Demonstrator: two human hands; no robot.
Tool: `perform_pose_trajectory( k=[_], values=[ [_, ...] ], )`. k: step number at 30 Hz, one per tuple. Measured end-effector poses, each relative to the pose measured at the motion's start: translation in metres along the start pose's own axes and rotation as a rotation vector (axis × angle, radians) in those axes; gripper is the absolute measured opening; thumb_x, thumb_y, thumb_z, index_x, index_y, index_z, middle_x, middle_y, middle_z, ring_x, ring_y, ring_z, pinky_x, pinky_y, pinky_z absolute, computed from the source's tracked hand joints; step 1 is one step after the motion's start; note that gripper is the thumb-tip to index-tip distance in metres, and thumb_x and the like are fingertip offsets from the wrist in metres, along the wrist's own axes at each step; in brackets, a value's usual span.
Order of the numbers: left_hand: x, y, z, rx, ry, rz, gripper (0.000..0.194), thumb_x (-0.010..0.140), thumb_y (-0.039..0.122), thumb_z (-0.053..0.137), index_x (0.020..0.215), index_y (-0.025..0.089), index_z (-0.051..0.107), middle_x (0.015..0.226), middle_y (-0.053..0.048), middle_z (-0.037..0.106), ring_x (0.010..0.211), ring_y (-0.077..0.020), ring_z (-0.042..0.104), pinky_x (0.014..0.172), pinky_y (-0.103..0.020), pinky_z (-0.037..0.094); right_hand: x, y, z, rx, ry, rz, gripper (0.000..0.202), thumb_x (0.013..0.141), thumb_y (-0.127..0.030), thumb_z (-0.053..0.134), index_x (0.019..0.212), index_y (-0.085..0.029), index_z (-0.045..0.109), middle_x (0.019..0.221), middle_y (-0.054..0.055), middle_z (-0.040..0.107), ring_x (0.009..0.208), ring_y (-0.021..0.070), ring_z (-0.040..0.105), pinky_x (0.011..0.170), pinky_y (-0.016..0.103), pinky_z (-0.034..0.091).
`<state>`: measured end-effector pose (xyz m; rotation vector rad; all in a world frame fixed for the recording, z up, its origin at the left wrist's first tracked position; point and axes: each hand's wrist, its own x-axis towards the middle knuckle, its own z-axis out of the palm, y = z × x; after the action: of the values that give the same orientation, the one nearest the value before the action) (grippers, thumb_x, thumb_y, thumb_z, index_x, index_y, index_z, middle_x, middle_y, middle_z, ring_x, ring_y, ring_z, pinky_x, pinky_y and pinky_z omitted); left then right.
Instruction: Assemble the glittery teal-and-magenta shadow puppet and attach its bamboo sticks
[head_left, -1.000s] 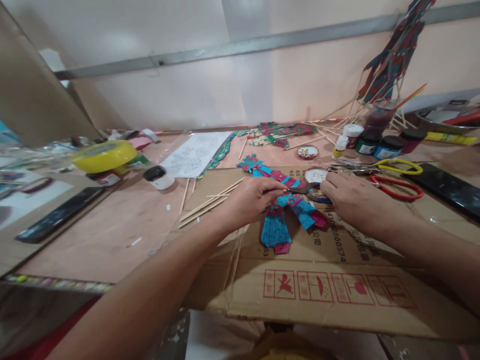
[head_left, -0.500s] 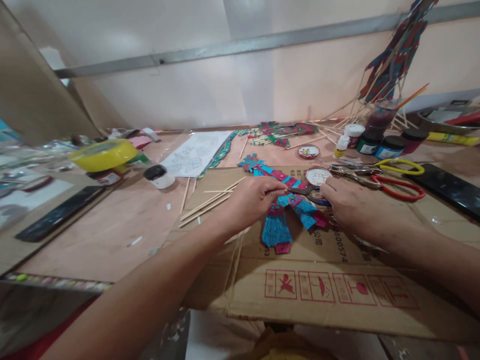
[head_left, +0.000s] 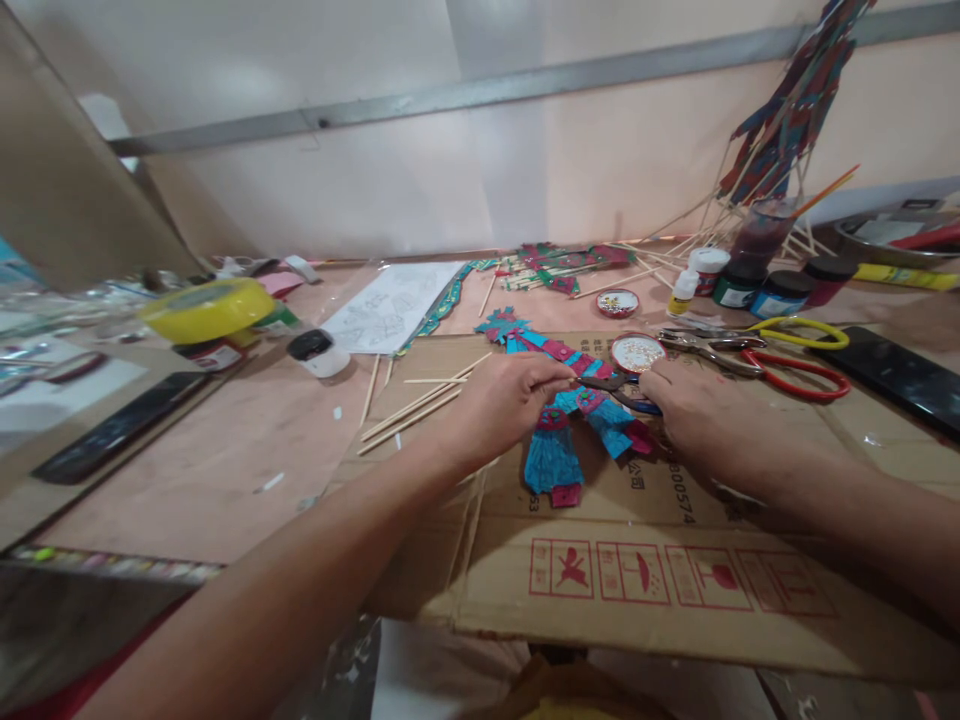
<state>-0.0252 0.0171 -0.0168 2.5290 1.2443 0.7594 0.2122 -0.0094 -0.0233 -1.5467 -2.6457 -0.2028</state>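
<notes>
My left hand (head_left: pixel 517 395) is closed in a pinch on a thin wooden stick (head_left: pixel 431 381), whose far part shows left of the hand. My right hand (head_left: pixel 679 400) grips a pair of pliers (head_left: pixel 600 383) with dark jaws and blue handles. The jaws point left and meet the stick's end at my left fingertips. Below both hands lies a blue and magenta paper figure (head_left: pixel 553 455) with studs on it. Its middle is partly hidden by the hands and pliers. More wooden sticks (head_left: pixel 412 412) lie beside my left wrist.
Everything near my hands rests on a cardboard sheet (head_left: pixel 495 590). Behind are a dish of small beads (head_left: pixel 637 352), scissors (head_left: pixel 799 375), paint jars (head_left: pixel 784 297) and a phone (head_left: pixel 892 380). On the left are a drawing sheet (head_left: pixel 390 300), a white jar (head_left: pixel 321 355) and yellow tape (head_left: pixel 206 308).
The stick in my left hand has shifted very slightly to the left. Both hands and the pliers stay almost in place.
</notes>
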Motion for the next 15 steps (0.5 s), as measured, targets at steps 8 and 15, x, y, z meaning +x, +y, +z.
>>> perform_pose_trajectory(
  k=[8, 15],
  values=[
    [0.0051, -0.0024, -0.0028, -0.053, -0.076, -0.018, 0.025, 0.093, 0.028, 0.051, 0.100, 0.020, 0.074, 0.092, -0.005, 0.076, 0.085, -0.0185, 0.068, 0.081, -0.028, 0.051, 0.0012, 0.0034, -0.0021, 0.051, 0.002, -0.023, 0.012, 0.090, -0.010, 0.051, 0.097, -0.015, 0.059, 0.097, 0.010, 0.065, 0.085, 0.0217, 0.061, 0.068, 0.030, 0.039],
    [0.0068, -0.0041, -0.0027, -0.106, -0.113, -0.016, 0.026, 0.093, 0.028, 0.050, 0.098, 0.019, 0.074, 0.089, -0.005, 0.076, 0.082, -0.0179, 0.068, 0.079, -0.028, 0.051, 0.0018, 0.0018, -0.0038, 0.000, 0.032, -0.047, 0.015, 0.091, -0.009, 0.047, 0.100, -0.014, 0.059, 0.096, 0.010, 0.065, 0.086, 0.0233, 0.063, 0.069, 0.031, 0.041]
  ],
)
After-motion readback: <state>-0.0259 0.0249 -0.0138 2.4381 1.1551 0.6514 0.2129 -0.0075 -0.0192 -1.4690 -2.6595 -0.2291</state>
